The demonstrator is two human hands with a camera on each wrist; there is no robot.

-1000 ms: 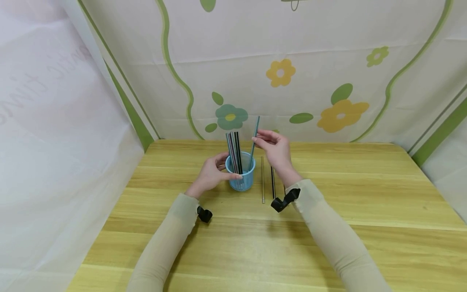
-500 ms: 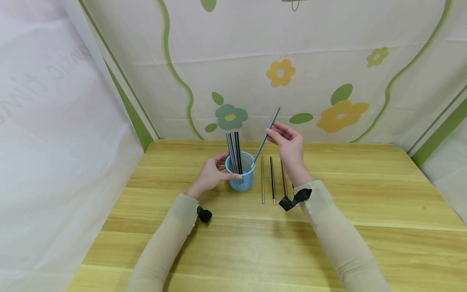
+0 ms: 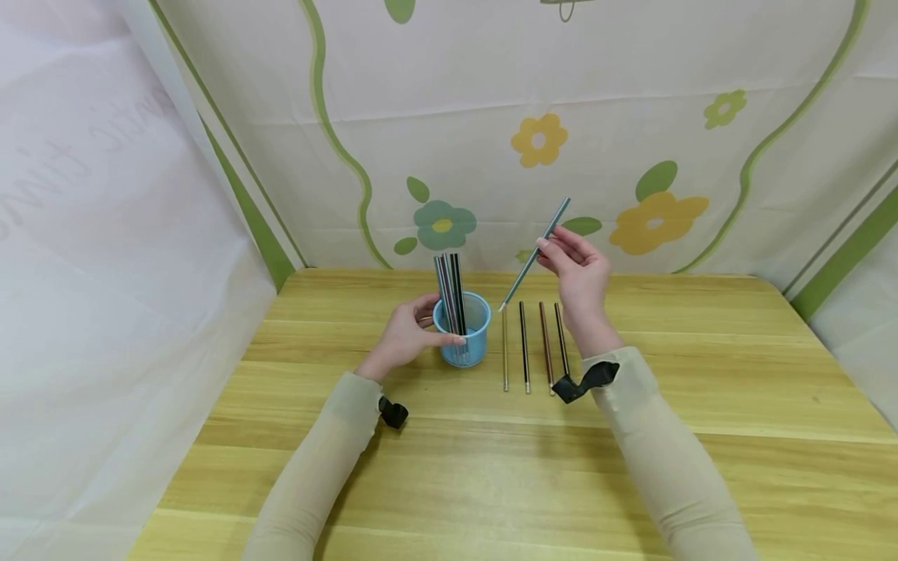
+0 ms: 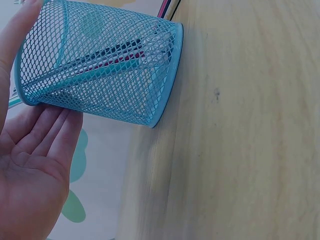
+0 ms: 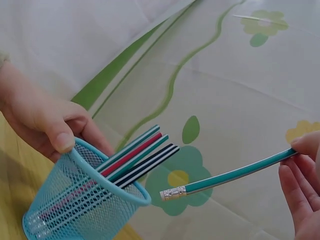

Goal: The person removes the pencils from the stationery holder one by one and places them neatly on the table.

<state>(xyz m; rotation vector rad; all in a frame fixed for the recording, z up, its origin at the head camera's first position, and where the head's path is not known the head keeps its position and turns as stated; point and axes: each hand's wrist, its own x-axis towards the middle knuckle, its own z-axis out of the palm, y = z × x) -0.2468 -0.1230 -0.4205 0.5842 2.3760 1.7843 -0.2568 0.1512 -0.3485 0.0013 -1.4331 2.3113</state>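
Note:
My left hand [image 3: 403,335] grips the rim of a light-blue mesh pencil cup [image 3: 475,351], thumb on the near side and fingers at the far side. Several striped pencils [image 5: 131,157], teal, red and black, lean inside the cup, their eraser ends down, as the left wrist view shows through the mesh [image 4: 107,37]. Between thumb and fingers, my right hand [image 3: 584,284] pinches a teal pencil [image 5: 235,172] by its upper part. That pencil hangs tilted in the air right of the cup, its white eraser end lowest and pointing toward the cup.
Right of the cup, separate pencils lie roughly side by side on the wooden table [image 3: 449,483]: a gold one [image 3: 505,351], a black one [image 3: 524,347], a reddish-brown one [image 3: 546,347] and a dark one [image 3: 561,335]. A flower-printed cloth [image 3: 449,140] hangs behind the table.
My right hand has drawn the teal pencil up out of the cup and carried it to the right, tilting it more. The left hand and the cup have stayed in place.

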